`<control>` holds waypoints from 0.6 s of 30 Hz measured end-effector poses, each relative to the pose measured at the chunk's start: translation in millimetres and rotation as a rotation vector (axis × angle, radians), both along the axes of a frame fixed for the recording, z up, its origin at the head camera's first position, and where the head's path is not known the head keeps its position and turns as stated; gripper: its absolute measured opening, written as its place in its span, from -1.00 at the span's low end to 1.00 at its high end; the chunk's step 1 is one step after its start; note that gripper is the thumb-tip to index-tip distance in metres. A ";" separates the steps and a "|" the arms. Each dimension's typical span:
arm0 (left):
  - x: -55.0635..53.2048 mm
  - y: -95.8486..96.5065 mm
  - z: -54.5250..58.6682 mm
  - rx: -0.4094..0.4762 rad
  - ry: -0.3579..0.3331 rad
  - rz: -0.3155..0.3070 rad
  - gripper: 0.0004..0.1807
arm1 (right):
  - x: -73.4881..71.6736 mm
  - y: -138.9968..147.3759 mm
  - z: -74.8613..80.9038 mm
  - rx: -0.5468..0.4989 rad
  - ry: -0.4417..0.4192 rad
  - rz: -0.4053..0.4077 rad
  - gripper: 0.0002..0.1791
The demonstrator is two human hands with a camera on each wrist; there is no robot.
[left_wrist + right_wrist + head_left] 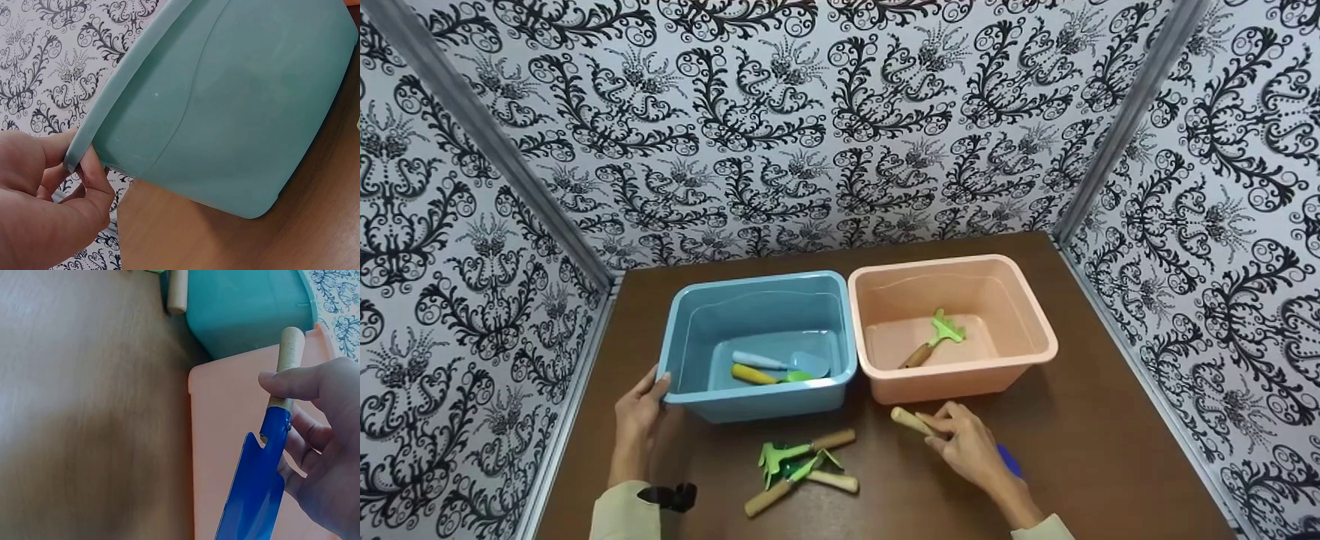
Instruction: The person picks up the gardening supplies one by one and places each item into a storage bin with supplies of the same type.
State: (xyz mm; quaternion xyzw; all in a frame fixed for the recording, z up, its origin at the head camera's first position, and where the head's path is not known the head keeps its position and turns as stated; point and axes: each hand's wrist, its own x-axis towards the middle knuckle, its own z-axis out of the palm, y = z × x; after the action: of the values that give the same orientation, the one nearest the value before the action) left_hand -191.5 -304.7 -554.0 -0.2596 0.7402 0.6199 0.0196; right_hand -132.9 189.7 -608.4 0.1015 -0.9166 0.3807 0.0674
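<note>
The right hand [971, 450] curls its fingers round the wooden handle [291, 349] of a blue trowel [253, 478], likely for firm control, just before the peach tub [952, 386], whose front wall stands in the way. The left hand [637, 412] pinches the blue tub [761, 391] rim, presumably steadying it. Between them, 3 tools [802, 471] overlap on the tabletop [1080, 450].

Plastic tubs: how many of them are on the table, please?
2: the blue tub, its rim pinched by the left hand, and the peach tub to its right.

White, black-scrolled walls [810, 150] and grey corner strips [1125, 124] around a brown tabletop [1110, 427]
</note>
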 end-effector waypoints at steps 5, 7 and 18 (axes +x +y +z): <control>0.5 0.3 -0.1 0.019 0.002 0.006 -0.36 | 0.2 -3.7 6.2 -0.011 0.018 0.017 -0.55; 0.8 0.3 -0.2 0.027 0.001 0.006 -0.36 | 0.7 -5.3 8.7 -0.016 0.022 0.021 -0.56; 0.2 -1.7 -0.1 0.026 0.008 -0.028 -0.35 | 0.3 -11.3 26.7 0.006 0.068 0.048 -0.59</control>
State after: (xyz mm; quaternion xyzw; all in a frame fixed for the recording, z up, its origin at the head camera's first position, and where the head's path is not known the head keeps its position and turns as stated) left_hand -191.3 -306.4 -554.1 -0.2465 0.7356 0.6304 0.0286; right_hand -132.5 178.4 -581.7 0.1365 -0.9123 0.3757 0.0892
